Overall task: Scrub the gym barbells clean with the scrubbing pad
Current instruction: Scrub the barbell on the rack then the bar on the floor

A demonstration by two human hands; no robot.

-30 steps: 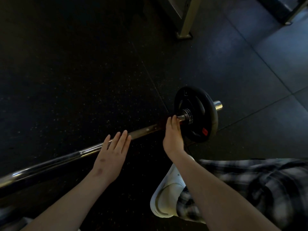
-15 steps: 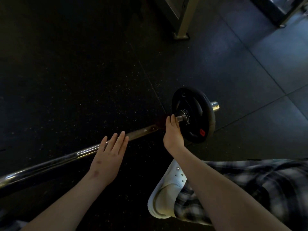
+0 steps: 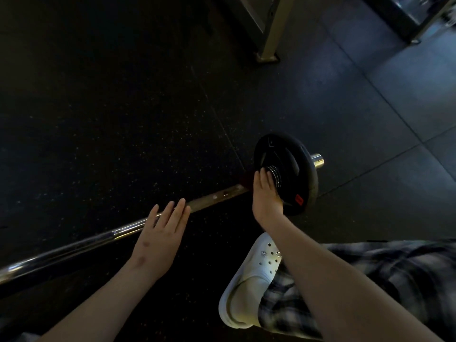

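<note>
Long chrome steel barbell (image 3: pixel 98 239): lies on black rubber floor (image 3: pixel 123 119), long axis running lower left to centre right, ending in black round weight plate (image 3: pixel 296 154); beside the plate, right hand (image 3: pixel 265 196), fingers curled over dark red scrubbing pad (image 3: pixel 244 180) on the barbell; mid-frame, left hand (image 3: pixel 160 233), flat, fingers straight, touching the barbell, holding nothing

You're over dark speckled rubber floor tiles (image 3: pixel 118 124), seams running diagonally, tan metal rack leg (image 3: pixel 272 28) ahead, darker frame (image 3: pixel 404 23) top right, dim light, bluish sheen right.
</note>
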